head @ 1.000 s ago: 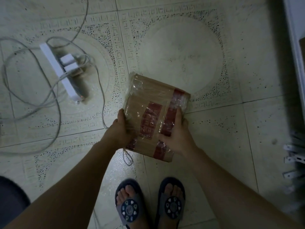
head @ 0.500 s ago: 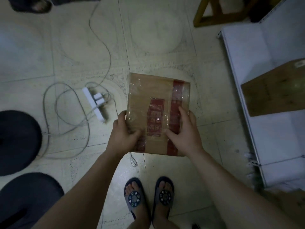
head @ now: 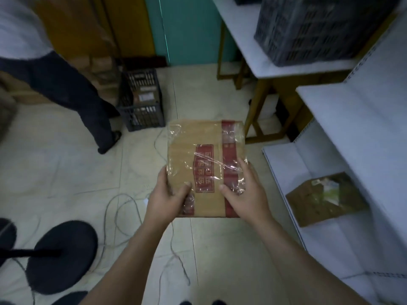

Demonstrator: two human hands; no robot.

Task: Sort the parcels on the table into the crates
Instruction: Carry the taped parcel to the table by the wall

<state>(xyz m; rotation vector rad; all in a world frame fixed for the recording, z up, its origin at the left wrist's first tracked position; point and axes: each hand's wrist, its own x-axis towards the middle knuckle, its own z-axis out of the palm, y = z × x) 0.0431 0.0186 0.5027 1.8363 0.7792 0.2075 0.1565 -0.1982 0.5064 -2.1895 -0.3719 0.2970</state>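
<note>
I now look up: both hands, left hand (head: 167, 199) and right hand (head: 244, 194), clamp the flat brown taped cardboard parcel (head: 204, 164); far-left dark plastic crate (head: 141, 102) shows, so dropping comes next.

Pale tiled floor (head: 66, 172), teal wall (head: 187, 29), white shelving (head: 352, 119) at right, dim light.

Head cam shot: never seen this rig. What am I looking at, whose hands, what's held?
There is no robot here. A person wears a wide-angle camera on the head, looking forward and down, so the two bare arms are their own. The left hand and right hand grip the near end of a flat brown parcel wrapped in clear film with red tape, held above the tiled floor. A dark crate stands on the floor ahead, another crate sits on the white table at upper right. White shelves on the right hold a cardboard box. Another person's legs stand at left.
</note>
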